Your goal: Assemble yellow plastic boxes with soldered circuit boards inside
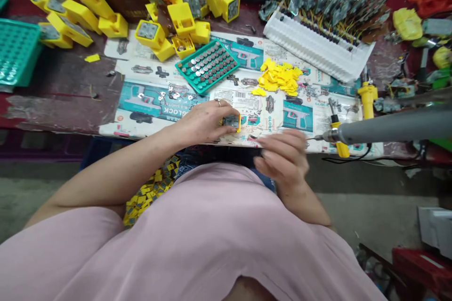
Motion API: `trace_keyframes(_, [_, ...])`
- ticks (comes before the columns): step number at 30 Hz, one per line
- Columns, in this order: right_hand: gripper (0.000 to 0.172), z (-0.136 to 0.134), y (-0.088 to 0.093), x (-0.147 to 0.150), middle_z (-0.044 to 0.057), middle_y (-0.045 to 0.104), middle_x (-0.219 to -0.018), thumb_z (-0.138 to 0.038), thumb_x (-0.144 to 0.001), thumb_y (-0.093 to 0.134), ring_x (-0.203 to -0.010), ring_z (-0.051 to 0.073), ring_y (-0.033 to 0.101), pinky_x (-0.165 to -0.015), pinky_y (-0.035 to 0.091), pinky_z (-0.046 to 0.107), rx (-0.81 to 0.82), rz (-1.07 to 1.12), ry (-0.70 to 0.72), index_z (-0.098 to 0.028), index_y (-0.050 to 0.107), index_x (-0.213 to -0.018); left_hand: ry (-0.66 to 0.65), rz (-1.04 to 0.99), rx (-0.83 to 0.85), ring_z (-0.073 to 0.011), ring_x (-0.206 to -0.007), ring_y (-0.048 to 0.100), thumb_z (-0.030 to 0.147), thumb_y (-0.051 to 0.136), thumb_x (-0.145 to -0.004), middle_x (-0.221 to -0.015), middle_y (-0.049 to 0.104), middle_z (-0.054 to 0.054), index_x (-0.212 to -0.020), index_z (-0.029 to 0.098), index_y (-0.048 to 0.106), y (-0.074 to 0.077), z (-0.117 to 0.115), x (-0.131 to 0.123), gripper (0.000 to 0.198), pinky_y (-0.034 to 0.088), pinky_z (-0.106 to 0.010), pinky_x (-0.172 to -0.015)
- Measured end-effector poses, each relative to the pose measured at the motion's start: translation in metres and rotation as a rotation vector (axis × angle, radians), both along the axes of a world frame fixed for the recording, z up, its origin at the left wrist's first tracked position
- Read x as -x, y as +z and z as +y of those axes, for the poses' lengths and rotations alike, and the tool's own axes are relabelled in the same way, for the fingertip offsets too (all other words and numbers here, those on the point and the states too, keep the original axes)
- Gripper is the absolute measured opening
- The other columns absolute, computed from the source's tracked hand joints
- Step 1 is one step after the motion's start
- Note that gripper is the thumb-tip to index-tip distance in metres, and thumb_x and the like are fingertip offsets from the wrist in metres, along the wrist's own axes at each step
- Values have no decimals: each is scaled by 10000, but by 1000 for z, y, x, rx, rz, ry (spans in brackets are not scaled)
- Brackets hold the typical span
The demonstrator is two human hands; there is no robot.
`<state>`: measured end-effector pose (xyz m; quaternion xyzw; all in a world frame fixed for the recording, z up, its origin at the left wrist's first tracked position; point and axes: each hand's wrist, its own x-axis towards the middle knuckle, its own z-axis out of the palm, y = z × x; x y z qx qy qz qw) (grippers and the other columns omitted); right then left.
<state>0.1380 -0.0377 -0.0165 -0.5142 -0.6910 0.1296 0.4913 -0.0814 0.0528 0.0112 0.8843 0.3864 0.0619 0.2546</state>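
My left hand [212, 121], with a ring on one finger, grips a small yellow plastic case [239, 123] with a grey inside, down on the printed card sheet near the front edge. Part of the case is hidden under my fingers. My right hand [285, 154] hovers to its right, slightly blurred, fingers curled and pressed together; whatever they hold cannot be made out. Just right of those fingers is the thin bit of a grey electric screwdriver [384, 127], pointing left. Beyond my left hand lies a green tray [201, 88] of round metal button cells.
Small yellow plastic pieces [278, 76] form a pile mid-sheet. Yellow cases [181, 19] heap at the back left, near a green crate [21, 51]. A white rack [318, 47] of wired parts stands back right. A yellow-handled soldering iron [367, 96] is at right.
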Motion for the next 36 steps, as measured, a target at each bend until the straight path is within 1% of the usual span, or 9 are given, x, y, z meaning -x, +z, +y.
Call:
trace_keyframes(2, [692,15,-14,11,56,662,-1327,-541,-799,745,-1206,277,631,-993,558,492,-37,-136,138,-325,492,-1406,10,-22,-30,-267,-1102,675,299,615,-888,-1185,717,-109,-1194,151,682,-1,-2,0,347,520,-386,-972])
trace_keyframes(4, [805,30,-23,21,125,649,-1333,-536,-892,638,-1197,264,631,-1002,544,461,-18,-230,215,-224,283,-1544,14,-39,-70,-267,-1072,693,289,603,-893,-1166,731,-103,-1176,153,691,-3,-5,1,327,538,-388,-948])
trace_keyframes(7, [828,41,-28,29,98,677,-1276,-516,-953,539,-1131,237,647,-981,532,410,103,-288,223,-229,99,-1594,-2,-63,-160,-271,-1041,715,289,531,-939,-1160,742,-109,-1209,152,678,-8,-10,3,336,572,-395,-891])
trace_keyframes(11, [832,40,-28,31,48,716,-1172,-478,-934,562,-1060,226,641,-992,490,413,137,-290,180,-251,105,-1591,-24,-148,-380,-240,-1063,715,246,432,-984,-1166,740,-134,-1205,132,671,-25,-15,7,346,581,-378,-903])
trace_keyframes(14, [789,37,-26,33,48,719,-1130,-466,-905,581,-1052,235,608,-1029,447,442,139,-343,110,-227,216,-1563,-65,-233,-545,-218,-1079,704,209,478,-966,-1125,753,-115,-1125,157,696,-36,-18,9,274,565,-381,-944])
trace_keyframes(16, [756,36,-25,34,52,715,-1098,-467,-887,591,-1049,243,583,-1041,427,456,144,-392,69,-215,291,-1533,-74,-236,-614,-217,-1041,703,208,517,-951,-1053,765,-88,-1096,175,698,-37,-19,9,234,558,-387,-929])
trace_keyframes(20, [726,35,-23,36,64,689,-1078,-445,-876,600,-1044,242,562,-1005,438,443,126,-437,57,-213,335,-1511,-13,-49,-544,-275,-985,682,257,558,-923,-1010,743,-125,-1185,135,664,-18,-19,5,308,544,-404,-812])
trace_keyframes(26, [697,34,-25,34,70,678,-1113,-452,-920,555,-1067,243,551,-987,443,443,167,-406,95,-230,301,-1530,-115,277,-319,-303,-995,670,311,606,-875,-1058,725,-129,-1076,140,720,16,-2,-1,287,513,-405,-804])
trace_keyframes(36, [677,33,-28,34,60,686,-1165,-469,-936,518,-1042,231,564,-994,427,423,201,-404,95,-244,296,-1534,-119,396,-317,-297,-1116,621,343,582,-891,-1160,690,-129,-1093,142,691,23,-2,-7,305,496,-373,-827])
